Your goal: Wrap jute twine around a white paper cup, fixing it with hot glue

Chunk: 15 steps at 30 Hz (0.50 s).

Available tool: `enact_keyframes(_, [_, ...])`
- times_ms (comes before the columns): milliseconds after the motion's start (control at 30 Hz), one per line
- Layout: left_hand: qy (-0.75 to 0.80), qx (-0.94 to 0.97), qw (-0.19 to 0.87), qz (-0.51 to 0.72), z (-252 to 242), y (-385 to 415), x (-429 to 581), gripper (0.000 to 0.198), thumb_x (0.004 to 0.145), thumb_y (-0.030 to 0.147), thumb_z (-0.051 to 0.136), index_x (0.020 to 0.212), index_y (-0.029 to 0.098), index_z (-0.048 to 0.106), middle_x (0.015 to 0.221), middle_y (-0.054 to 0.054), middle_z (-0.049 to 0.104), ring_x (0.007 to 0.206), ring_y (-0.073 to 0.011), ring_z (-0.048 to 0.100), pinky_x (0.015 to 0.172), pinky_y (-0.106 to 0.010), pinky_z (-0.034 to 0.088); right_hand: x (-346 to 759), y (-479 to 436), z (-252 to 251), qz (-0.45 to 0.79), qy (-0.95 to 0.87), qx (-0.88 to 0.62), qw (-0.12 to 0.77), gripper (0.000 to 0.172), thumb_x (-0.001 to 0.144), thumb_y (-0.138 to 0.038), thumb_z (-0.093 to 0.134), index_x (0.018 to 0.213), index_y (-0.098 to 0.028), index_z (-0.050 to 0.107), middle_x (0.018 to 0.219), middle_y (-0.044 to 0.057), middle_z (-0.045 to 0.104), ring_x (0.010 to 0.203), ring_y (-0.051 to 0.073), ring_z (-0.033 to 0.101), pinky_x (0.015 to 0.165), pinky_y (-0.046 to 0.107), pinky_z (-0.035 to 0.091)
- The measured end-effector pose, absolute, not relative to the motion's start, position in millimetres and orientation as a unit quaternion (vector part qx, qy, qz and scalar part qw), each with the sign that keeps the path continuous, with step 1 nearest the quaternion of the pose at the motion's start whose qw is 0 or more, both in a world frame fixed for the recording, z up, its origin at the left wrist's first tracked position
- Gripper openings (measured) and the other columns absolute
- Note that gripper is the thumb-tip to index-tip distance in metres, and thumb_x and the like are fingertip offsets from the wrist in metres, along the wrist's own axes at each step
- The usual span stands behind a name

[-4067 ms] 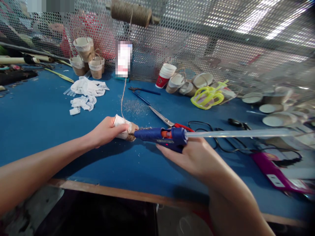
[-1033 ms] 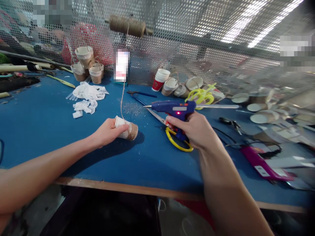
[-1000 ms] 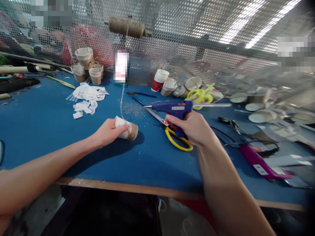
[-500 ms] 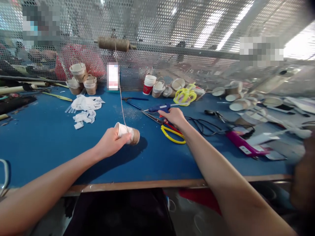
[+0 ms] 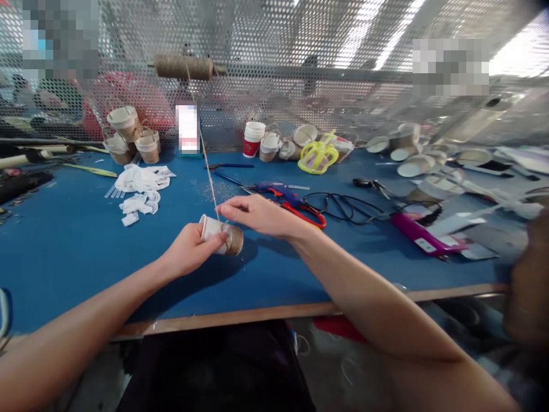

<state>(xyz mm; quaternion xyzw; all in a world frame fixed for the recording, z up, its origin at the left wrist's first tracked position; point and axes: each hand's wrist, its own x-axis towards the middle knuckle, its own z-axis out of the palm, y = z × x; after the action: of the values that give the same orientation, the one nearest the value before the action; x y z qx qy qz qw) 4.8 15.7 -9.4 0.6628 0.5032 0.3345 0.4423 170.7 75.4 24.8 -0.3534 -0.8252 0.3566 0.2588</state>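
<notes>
The left hand is holding a paper cup on its side above the near middle of the bench, the mouth facing left and the base right. Its fingers are gripping the cup, the thumb lying along the near wall, while the left forearm is slanting in from the near left. Brown twine is encircling the base end; its free length is running taut from the cup toward a spool at the far left. The right hand is hovering just right of this strand, palm down, its forearm crossing diagonally from the near right. The right fingers are pointing left, together and slightly bent, with their tips at the twine; whether they are pinching it cannot be told. Beyond this hand, a blue glue gun is lying beside red-handled scissors, and a black cable is looping to the right.
</notes>
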Motion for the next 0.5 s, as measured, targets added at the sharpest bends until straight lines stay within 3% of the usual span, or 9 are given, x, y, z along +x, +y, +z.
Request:
enact_keyframes(167, [0.493,0.646,0.466,0.35,-10,17,4,0.029,0.073,0.04,0.052,0.064,0.012,0.054,0.057,0.003,0.049,0.051,-0.0085,0.041,0.051,-0.021,0.035,156,57,22,0.453,-0.762,-0.332,0.323,0.015,0.073,-0.029,0.058,0.077,-0.014,0.059,0.079,0.002,0.062,0.07,0.01,0.055,0.068,0.026,0.045])
enact_keyframes(367, [0.482,0.564,0.555,0.375,-10,19,3,0.031,0.072,0.041,0.057,0.082,0.012,0.059,0.068,0.0,0.057,0.055,-0.0082,0.045,0.055,-0.021,0.037,167,55,18,0.462,-0.707,-0.358,0.398,0.019,0.072,-0.033,0.061,0.073,-0.015,0.055,0.071,-0.001,0.059,0.066,0.009,0.054,0.068,0.026,0.045])
enact_keyframes(500, [0.477,0.519,0.6,0.379,-9,18,3,0.029,0.071,0.039,0.06,0.081,0.012,0.06,0.07,0.0,0.059,0.057,-0.0076,0.047,0.056,-0.02,0.037,170,51,20,0.454,-0.709,-0.352,0.408,0.018,0.074,-0.033,0.059,0.073,-0.016,0.054,0.07,0.0,0.059,0.066,0.009,0.055,0.067,0.025,0.045])
